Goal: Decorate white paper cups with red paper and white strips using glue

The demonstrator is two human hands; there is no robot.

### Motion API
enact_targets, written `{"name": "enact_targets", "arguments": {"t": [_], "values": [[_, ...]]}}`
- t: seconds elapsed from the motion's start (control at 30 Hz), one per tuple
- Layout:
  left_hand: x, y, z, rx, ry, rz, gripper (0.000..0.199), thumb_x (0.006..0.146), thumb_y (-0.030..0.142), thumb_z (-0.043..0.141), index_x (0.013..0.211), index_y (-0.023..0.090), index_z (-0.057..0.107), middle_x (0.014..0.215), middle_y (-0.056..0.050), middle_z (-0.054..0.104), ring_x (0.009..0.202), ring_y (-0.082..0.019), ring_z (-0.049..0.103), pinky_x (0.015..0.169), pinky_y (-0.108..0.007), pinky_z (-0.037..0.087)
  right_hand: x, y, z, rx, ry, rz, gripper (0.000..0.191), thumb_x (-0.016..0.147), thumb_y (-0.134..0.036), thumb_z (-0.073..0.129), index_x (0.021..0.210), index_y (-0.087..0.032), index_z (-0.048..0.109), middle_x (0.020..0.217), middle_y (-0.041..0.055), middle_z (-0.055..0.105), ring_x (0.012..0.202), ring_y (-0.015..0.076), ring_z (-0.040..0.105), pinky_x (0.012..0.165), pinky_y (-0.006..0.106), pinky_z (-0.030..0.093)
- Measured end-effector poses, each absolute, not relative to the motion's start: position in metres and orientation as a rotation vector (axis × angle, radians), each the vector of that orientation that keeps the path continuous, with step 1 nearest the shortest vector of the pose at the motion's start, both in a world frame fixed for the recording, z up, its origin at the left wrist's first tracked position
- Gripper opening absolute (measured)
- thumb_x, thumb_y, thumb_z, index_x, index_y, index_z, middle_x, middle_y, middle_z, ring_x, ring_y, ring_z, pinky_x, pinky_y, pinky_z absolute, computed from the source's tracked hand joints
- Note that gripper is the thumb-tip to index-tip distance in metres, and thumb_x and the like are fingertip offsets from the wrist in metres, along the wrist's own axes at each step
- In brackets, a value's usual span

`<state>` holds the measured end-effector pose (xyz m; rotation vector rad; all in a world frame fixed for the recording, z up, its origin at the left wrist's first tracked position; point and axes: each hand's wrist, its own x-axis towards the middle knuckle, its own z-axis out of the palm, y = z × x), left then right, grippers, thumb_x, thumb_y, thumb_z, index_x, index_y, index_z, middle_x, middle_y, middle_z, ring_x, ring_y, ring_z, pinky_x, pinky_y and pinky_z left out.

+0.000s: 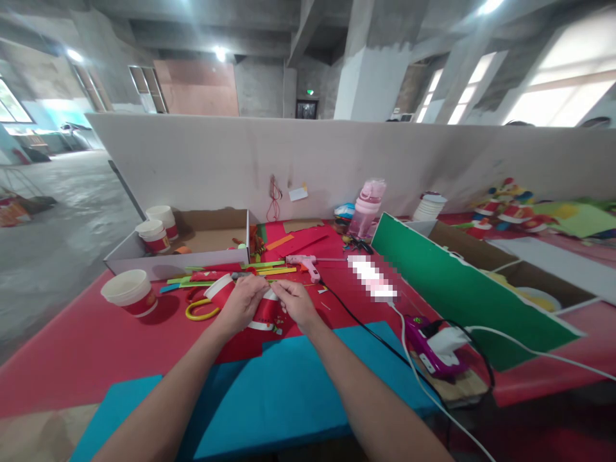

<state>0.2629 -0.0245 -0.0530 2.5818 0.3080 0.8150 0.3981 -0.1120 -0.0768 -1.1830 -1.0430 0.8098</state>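
My left hand (246, 300) and my right hand (296, 303) meet over the red table, fingertips pinched close together. What sits between their fingertips is too small to make out. Below and between them shows a red paper cup (264, 313) with a white edge, partly hidden by my left hand. Just left of that hand is another red and white cup part (219, 290), tilted; whether it is a separate cup is unclear. A yellow scissor-like handle (202, 312) lies beside it. Beyond my right hand rests a pink glue gun (303, 264).
A paper cup (129, 293) stands at the left, near a cardboard box (192, 260) holding more cups. Paper strips (269, 264) lie behind my hands. A pink bottle (368, 208), green-sided box (462, 289) and purple power strip (436, 350) with cables are at right.
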Motion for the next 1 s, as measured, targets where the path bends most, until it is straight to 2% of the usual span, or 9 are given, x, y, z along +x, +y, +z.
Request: {"name": "enact_targets", "arguments": {"t": [0.27, 0.37, 0.47, 0.57, 0.67, 0.77, 1.0], "values": [[0.264, -0.024, -0.053, 2.594, 0.330, 0.813, 0.026, 0.096, 0.025, 0.033, 0.083, 0.018, 0.054, 0.082, -0.004, 0.060, 0.081, -0.019, 0.052, 0.078, -0.033, 0.036, 0.401, -0.115, -0.075, -1.149, -1.030, 0.910, 0.038, 0.081, -0.052, 0.055, 0.063, -0.018, 0.051, 0.050, -0.0047, 0.043, 0.047, 0.0088, 0.036, 0.046, 0.022, 0.024], [0.263, -0.023, -0.052, 2.595, 0.313, 0.802, 0.026, 0.097, 0.026, 0.033, 0.082, 0.019, 0.053, 0.082, -0.004, 0.060, 0.081, -0.018, 0.052, 0.078, -0.033, 0.036, 0.404, -0.114, -0.076, -1.116, -1.070, 0.928, 0.035, 0.081, -0.049, 0.055, 0.067, -0.017, 0.053, 0.054, -0.0040, 0.046, 0.048, 0.0087, 0.040, 0.048, 0.021, 0.028], [0.260, -0.021, -0.052, 2.557, 0.321, 0.792, 0.027, 0.097, 0.028, 0.032, 0.082, 0.019, 0.052, 0.081, -0.003, 0.058, 0.080, -0.018, 0.051, 0.078, -0.032, 0.036, 0.409, -0.117, -0.071, -1.066, -1.083, 0.949, 0.028, 0.084, -0.046, 0.054, 0.079, -0.018, 0.056, 0.060, -0.0042, 0.049, 0.049, 0.0092, 0.043, 0.050, 0.022, 0.035], [0.257, -0.020, -0.051, 2.498, 0.348, 0.804, 0.027, 0.097, 0.029, 0.032, 0.080, 0.019, 0.050, 0.078, -0.003, 0.056, 0.076, -0.017, 0.050, 0.075, -0.030, 0.037, 0.414, -0.123, -0.062, -1.117, -1.215, 0.791, 0.024, 0.089, -0.041, 0.049, 0.084, -0.019, 0.058, 0.063, -0.0030, 0.052, 0.053, 0.0105, 0.047, 0.054, 0.023, 0.039], [0.255, -0.020, -0.049, 2.508, 0.305, 0.775, 0.028, 0.096, 0.029, 0.034, 0.076, 0.019, 0.049, 0.075, -0.002, 0.054, 0.074, -0.017, 0.049, 0.073, -0.029, 0.037, 0.416, -0.129, -0.055, -1.209, -1.442, 0.484, 0.013, 0.088, -0.031, 0.056, 0.087, -0.019, 0.061, 0.078, 0.0013, 0.060, 0.069, 0.0134, 0.054, 0.065, 0.025, 0.043], [0.255, -0.020, -0.047, 2.512, 0.280, 0.746, 0.028, 0.096, 0.029, 0.035, 0.075, 0.018, 0.050, 0.075, -0.002, 0.055, 0.073, -0.016, 0.049, 0.072, -0.029, 0.037, 0.415, -0.130, -0.054, -1.223, -1.582, 0.336, 0.010, 0.088, -0.024, 0.055, 0.089, -0.019, 0.064, 0.087, 0.0037, 0.064, 0.081, 0.0160, 0.058, 0.075, 0.027, 0.044], [0.261, -0.025, -0.051, 2.193, 0.364, 0.702, 0.029, 0.095, 0.038, 0.037, 0.077, 0.018, 0.048, 0.071, 0.000, 0.049, 0.069, -0.014, 0.046, 0.065, -0.026, 0.038, 0.407, -0.126, -0.060, -1.255, -1.319, 0.331, 0.012, 0.086, -0.027, 0.058, 0.078, -0.019, 0.062, 0.075, 0.0008, 0.062, 0.070, 0.0144, 0.055, 0.066, 0.025, 0.042]]}}
